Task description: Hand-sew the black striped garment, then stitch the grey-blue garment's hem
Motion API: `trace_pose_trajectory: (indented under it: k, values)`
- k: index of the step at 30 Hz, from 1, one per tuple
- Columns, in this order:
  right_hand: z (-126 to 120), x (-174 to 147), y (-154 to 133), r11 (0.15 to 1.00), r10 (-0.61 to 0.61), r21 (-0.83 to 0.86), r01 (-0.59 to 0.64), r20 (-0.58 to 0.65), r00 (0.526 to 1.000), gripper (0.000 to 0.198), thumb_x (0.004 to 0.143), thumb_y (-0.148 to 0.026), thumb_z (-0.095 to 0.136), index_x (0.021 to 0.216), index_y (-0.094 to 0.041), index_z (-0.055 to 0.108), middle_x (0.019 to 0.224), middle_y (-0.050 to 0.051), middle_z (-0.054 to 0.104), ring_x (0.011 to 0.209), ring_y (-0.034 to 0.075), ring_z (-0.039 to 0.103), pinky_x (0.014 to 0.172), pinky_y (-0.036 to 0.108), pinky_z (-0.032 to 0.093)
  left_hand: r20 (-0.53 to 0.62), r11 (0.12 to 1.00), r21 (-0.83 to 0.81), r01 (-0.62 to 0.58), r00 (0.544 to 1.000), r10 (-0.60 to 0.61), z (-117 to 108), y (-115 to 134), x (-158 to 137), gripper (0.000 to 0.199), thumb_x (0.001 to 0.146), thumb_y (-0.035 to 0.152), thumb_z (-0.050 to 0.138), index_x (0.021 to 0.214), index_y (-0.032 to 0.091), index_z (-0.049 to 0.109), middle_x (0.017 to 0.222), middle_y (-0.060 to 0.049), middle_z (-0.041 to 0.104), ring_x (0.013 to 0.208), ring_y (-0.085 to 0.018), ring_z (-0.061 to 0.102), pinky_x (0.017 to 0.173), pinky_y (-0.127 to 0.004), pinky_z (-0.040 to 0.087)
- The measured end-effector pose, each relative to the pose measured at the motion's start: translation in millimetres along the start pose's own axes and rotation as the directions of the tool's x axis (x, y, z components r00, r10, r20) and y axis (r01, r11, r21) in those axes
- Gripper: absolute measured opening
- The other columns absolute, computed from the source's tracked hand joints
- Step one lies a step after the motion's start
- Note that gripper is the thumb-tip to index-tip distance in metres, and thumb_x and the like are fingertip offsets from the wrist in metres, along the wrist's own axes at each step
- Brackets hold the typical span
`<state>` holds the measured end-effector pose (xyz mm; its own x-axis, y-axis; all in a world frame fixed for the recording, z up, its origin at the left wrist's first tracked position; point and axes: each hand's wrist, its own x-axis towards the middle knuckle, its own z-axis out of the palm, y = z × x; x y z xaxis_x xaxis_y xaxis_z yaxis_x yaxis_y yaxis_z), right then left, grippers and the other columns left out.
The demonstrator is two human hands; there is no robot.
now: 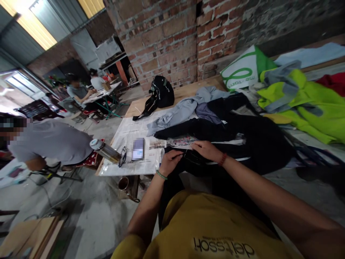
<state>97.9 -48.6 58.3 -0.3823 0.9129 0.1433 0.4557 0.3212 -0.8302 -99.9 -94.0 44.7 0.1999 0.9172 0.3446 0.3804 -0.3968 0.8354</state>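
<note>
A black garment with white stripes (258, 140) lies spread over the near side of the table, partly hanging off the edge toward my lap. My left hand (170, 162), with a green bracelet at the wrist, has its fingers closed on a dark edge of this cloth. To its right, my right hand (207, 150), with a red bracelet, pinches the same black cloth with thumb and fingers. A small gap separates the two hands, with dark fabric between them. Fine detail at the fingertips is too small to make out.
Newspaper (126, 135) covers the table's left part, bearing a phone (138, 148), glasses (123, 157) and a bottle (105, 151). Behind lie a grey garment (178, 112) and black bag (164, 92). At right are a yellow-green garment (309, 104) and shopping bag (242, 70). A person (51, 144) sits left.
</note>
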Motion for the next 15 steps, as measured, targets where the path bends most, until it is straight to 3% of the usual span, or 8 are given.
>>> trace_pose_trajectory:
  k: [2,5,10,15]
  values:
    - [-5,-8,5,0.990,0.080,0.120,-0.072,-0.069,0.994,0.042,0.079,-0.052,0.042,0.054,-0.018,0.043,0.049,-0.005,0.035,0.050,0.008,0.034,0.050,0.024,0.025,0.041,0.986,-0.085,0.144,0.989,-0.140,2,-6,15,0.016,0.072,0.026,0.064,0.084,0.019,0.072,0.082,-0.003,0.069,0.077,-0.015,0.061,0.075,-0.028,0.047]
    - [-11,-20,15,0.939,0.197,0.296,-0.178,-0.036,0.980,0.036,0.072,-0.052,0.050,0.060,-0.017,0.047,0.052,-0.006,0.038,0.050,0.007,0.033,0.051,0.023,0.026,0.142,0.936,-0.199,0.290,0.954,-0.265,17,-21,29,0.019,0.069,0.030,0.067,0.080,0.016,0.072,0.073,-0.001,0.068,0.070,-0.013,0.059,0.071,-0.027,0.046]
    - [-15,-29,31,0.872,0.241,0.439,-0.218,0.003,0.970,0.031,0.060,-0.041,0.064,0.076,-0.016,0.055,0.061,-0.005,0.049,0.058,0.008,0.042,0.057,0.022,0.033,0.022,0.936,-0.267,0.231,0.972,-0.234,34,-39,27,0.020,0.069,0.031,0.066,0.080,0.015,0.071,0.079,-0.003,0.068,0.078,-0.015,0.060,0.077,-0.029,0.046]
    - [-15,-23,29,0.900,0.242,0.363,-0.241,0.045,0.969,0.025,0.062,-0.037,0.064,0.075,-0.016,0.059,0.060,-0.004,0.052,0.057,0.008,0.044,0.057,0.022,0.034,0.013,0.947,-0.253,0.198,0.979,-0.202,30,-34,25,0.017,0.069,0.029,0.066,0.078,0.016,0.071,0.079,-0.003,0.069,0.080,-0.015,0.060,0.081,-0.029,0.045]
